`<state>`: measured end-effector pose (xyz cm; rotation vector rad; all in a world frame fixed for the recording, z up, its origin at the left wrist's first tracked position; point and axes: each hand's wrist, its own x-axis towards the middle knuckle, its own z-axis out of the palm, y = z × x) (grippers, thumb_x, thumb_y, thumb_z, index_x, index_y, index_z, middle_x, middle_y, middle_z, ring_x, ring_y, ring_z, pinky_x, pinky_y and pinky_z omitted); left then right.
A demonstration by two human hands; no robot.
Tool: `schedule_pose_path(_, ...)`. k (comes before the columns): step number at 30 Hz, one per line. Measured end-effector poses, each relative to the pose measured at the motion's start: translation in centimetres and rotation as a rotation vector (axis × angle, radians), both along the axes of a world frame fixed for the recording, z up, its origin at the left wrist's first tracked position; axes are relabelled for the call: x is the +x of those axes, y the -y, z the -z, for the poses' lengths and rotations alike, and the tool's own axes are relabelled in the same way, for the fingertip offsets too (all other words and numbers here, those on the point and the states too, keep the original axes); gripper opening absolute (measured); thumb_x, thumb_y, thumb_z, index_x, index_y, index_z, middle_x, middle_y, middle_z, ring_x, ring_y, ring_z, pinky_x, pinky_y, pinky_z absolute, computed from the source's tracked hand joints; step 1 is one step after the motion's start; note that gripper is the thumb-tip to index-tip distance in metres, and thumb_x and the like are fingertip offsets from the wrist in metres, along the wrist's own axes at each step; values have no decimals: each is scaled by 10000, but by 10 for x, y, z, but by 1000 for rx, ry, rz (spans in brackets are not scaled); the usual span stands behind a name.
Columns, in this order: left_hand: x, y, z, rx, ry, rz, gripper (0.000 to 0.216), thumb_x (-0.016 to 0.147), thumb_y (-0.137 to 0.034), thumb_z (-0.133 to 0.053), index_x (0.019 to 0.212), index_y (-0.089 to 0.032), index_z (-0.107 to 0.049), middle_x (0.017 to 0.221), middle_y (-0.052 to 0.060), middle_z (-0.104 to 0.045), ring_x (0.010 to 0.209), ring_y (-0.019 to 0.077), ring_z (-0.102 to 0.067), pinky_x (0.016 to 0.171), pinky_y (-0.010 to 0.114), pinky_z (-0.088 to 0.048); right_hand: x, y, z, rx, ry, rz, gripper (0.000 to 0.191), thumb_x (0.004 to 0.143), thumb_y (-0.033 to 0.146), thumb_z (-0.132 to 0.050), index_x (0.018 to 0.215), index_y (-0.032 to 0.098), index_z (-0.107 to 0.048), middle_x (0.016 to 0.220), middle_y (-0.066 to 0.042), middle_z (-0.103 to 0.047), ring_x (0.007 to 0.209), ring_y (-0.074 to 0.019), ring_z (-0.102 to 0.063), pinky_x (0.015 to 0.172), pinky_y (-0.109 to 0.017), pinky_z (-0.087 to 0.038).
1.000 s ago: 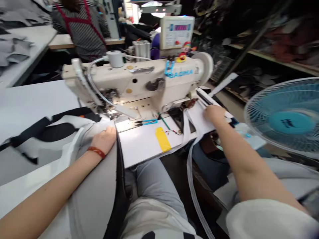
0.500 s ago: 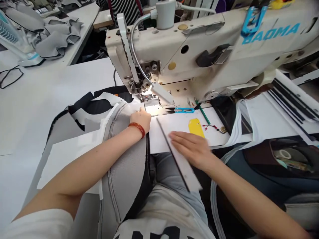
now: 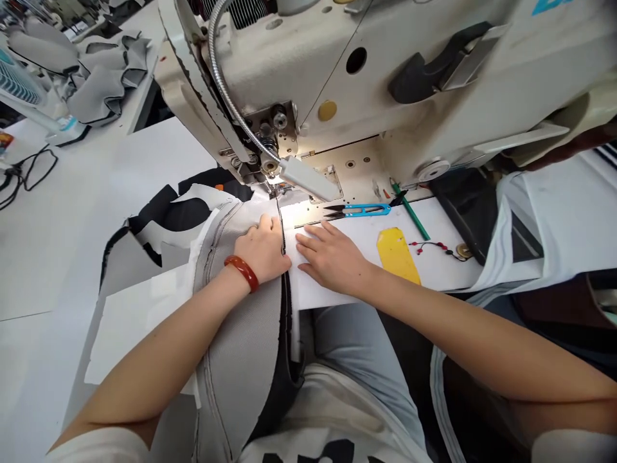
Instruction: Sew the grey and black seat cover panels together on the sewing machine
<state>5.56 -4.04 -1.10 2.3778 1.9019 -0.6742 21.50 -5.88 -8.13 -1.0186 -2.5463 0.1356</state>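
My left hand (image 3: 261, 249), with a red bangle at the wrist, lies flat on a grey fabric panel (image 3: 241, 334) with a black edge, fingers stretched toward the needle area of the cream sewing machine (image 3: 385, 71). My right hand (image 3: 332, 257) lies open beside it, pressing a white strip (image 3: 308, 292) flat against the panel's black edge. Both hands sit just in front of the presser foot (image 3: 274, 188), lit by the machine's lamp (image 3: 308, 180).
Blue thread snips (image 3: 359, 210), a green pencil (image 3: 409, 215), a yellow tag (image 3: 396, 254) and a red cord (image 3: 436, 245) lie to the right on the table. White strips (image 3: 554, 225) are stacked at far right. Grey fabric pieces (image 3: 96, 77) and a fan base (image 3: 29, 90) stand far left.
My right hand came back from the strip stack at the right with a white strip and laid it against the panel's edge. The view moved closer to the needle.
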Motion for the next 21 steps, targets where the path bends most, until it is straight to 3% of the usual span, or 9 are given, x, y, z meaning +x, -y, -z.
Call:
schedule_pose_path(3, 7, 2, 3, 50, -54, -39, 633, 800, -269, -528, 1404, -121, -414, 1245, 180, -524, 1027, 311, -622, 728, 361, -522, -2, 2, -1, -9, 10, 25, 358, 952, 365, -570, 1122, 75, -695, 1287, -156, -645, 1249, -353, -522, 1085, -536, -379)
schedule_pose_path(7, 1, -1, 5, 75, -44, -37, 531, 817, -175, -456, 1347, -150, -488, 1159, 151, -566, 909, 279, -646, 672, 346, -496, -11, -1, 5, -3, -23, -10, 449, 948, 399, -574, 1249, 71, -632, 1391, -167, -569, 1316, -346, -472, 1106, -512, -374)
schedule_pose_path(14, -33, -19, -5, 78, 257, 23, 404, 737, -132, -449, 1062, -226, -671, 863, 47, -594, 784, 211, -587, 696, 322, -451, -16, -28, 4, -51, -1, -198, 382, 921, 404, -610, 1097, 68, -658, 1331, -189, -595, 1300, -330, -483, 1105, -477, -375)
schedule_pose_path(18, -38, -22, -6, 103, 385, 13, 416, 705, -134, -445, 1014, -234, -706, 795, 22, -582, 732, 180, -555, 689, 298, -431, -21, -42, 0, -64, -19, -144, 367, 916, 381, -607, 1149, 99, -629, 1331, -177, -574, 1329, -362, -416, 1120, -570, -288)
schedule_pose_path(21, -38, -23, -8, 105, 440, -1, 458, 689, -136, -447, 1042, -244, -718, 763, 10, -581, 723, 172, -550, 695, 284, -428, -23, -42, -3, -73, -5, -129, 310, 923, 360, -592, 1110, 120, -649, 1306, -178, -579, 1273, -354, -455, 1110, -577, -282)
